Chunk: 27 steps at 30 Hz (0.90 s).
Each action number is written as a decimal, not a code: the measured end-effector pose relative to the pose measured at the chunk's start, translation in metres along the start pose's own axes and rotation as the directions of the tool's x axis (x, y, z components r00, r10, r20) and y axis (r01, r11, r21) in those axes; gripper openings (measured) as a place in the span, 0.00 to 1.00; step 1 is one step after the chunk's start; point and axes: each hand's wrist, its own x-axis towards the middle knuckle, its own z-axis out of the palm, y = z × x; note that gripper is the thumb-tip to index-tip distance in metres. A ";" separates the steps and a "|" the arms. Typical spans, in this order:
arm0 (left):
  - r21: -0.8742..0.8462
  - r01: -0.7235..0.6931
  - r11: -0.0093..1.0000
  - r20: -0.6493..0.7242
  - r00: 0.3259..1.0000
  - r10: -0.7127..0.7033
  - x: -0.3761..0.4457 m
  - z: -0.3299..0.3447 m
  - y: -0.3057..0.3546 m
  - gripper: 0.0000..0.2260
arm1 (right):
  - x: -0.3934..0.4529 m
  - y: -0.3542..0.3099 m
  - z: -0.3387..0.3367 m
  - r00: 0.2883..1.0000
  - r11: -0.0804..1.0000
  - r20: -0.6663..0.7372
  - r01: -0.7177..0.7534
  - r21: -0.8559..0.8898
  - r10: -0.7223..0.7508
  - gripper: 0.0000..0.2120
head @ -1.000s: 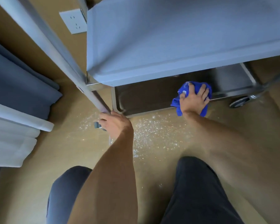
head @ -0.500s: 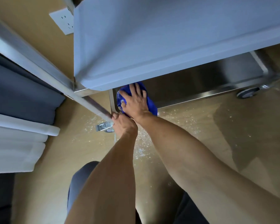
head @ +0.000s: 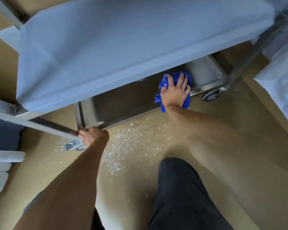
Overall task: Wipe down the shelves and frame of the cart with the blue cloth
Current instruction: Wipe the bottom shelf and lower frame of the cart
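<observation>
Tan flooring (head: 239,130) spreads beneath a stainless steel cart (head: 123,47), seen from above by a person crouched at its front edge. Left of the cart, folded white and dark grey linens (head: 2,146) are stacked at the frame's edge. At the cart's near left corner, the left hand (head: 94,136) is clenched around the lower end of a metal frame post (head: 45,126) that slants up and away to the left, fingers wrapped fully round the tube; just beside that hand, a caster bracket (head: 72,145) rests on the floor. White specks (head: 126,141) are scattered across the floor in front of the cart, between the two bare forearms. Under the cart's pale upper shelf, the bottom shelf (head: 123,103) shows as a dark, reflective tray. Toward the right end of that tray, the right hand (head: 175,91) lies flat with fingers spread, pressing the blue cloth (head: 163,83) onto the shelf surface and its front lip, cloth edges bunching out around the palm. Right of the cloth, a grey caster wheel (head: 210,96) sits at the cart's near right corner. A dark trouser leg (head: 181,196) fills the foreground below.
</observation>
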 end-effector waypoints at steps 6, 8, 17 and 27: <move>0.100 -0.228 0.968 -0.177 0.954 0.243 -0.029 0.020 0.052 0.25 | 0.000 0.023 -0.007 0.999 1.000 -0.034 -0.010 0.010 0.010 0.26; 0.147 -0.547 0.824 -0.172 0.806 0.566 -0.058 0.028 0.096 0.24 | -0.016 0.018 -0.005 0.997 0.997 -0.004 0.077 0.033 -0.077 0.26; 0.100 -0.588 0.803 -0.145 0.790 0.596 -0.107 0.057 0.187 0.15 | 0.072 0.108 -0.030 0.974 0.973 -0.042 -0.217 0.073 0.221 0.27; -0.205 -0.439 0.875 -0.309 0.877 0.368 -0.119 0.056 0.087 0.13 | 0.088 0.131 -0.036 0.976 0.974 -0.026 -0.219 -0.060 0.218 0.29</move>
